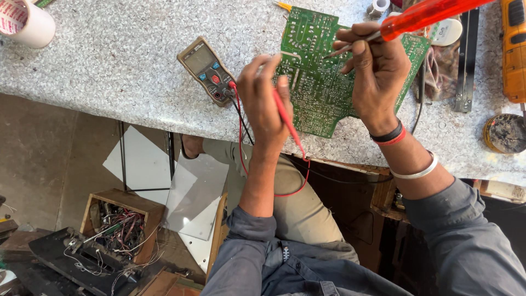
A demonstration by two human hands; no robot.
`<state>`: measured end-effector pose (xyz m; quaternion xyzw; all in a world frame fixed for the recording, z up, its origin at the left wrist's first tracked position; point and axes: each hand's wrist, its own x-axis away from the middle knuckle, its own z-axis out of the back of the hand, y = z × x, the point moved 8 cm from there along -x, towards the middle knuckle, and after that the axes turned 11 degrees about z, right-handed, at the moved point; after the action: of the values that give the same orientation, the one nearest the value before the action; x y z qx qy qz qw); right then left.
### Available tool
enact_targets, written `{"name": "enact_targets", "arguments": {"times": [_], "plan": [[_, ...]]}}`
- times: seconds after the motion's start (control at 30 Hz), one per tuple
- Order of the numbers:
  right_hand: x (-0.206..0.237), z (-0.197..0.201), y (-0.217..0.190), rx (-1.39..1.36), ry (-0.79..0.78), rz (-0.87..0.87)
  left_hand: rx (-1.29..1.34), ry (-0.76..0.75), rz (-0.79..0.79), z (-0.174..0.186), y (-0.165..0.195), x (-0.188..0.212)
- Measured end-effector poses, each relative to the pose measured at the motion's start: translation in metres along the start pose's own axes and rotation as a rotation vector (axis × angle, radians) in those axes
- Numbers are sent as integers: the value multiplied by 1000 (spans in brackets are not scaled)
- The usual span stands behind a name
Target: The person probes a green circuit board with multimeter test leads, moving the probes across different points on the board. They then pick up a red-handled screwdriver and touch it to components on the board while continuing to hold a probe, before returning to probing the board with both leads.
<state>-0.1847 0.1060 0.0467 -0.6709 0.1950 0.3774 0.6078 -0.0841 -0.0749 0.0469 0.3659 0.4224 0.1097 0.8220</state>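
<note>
Red probe (pixel 286 118) pinched in left hand (pixel 263 98).

Green circuit board (pixel 323 82) flat on the speckled counter; red probe (pixel 287 118) and orange-handled tool (pixel 422 15) angled above

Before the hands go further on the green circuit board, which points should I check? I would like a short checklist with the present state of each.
1. Left hand grips the red probe: ok.
2. Probe tip touching the circuit board: cannot tell, hidden by the fingers.
3. Right hand holds the tool with the orange handle, its tip over the board: ok.
4. Red and black leads plugged into the multimeter: ok.
5. Multimeter reading: cannot tell, screen too small.
6. Board lying flat on the speckled table: ok.
</note>
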Motion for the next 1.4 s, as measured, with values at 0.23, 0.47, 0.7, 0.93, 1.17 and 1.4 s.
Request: {"name": "enact_targets", "arguments": {"times": [0.23, 0.47, 0.7, 0.93, 1.17, 1.4], "plan": [[-1, 6, 2, 91, -10, 58, 174, -7, 279, 0, -28, 5], [-3, 13, 9, 22, 13, 26, 342, -447, 332, -18, -38, 12], [-3, 13, -1, 88, -5, 62, 406, -678, 489, -47, -41, 30], [-3, 5, -12, 144, -52, 50, 644, -804, 545, -56, -37, 37], [-1, -2, -17, 186, -124, 55, 630, -772, 529, -59, -43, 36], [-1, -2, -16, 146, -101, 63, 714, -786, 630, -58, -38, 35]]}}
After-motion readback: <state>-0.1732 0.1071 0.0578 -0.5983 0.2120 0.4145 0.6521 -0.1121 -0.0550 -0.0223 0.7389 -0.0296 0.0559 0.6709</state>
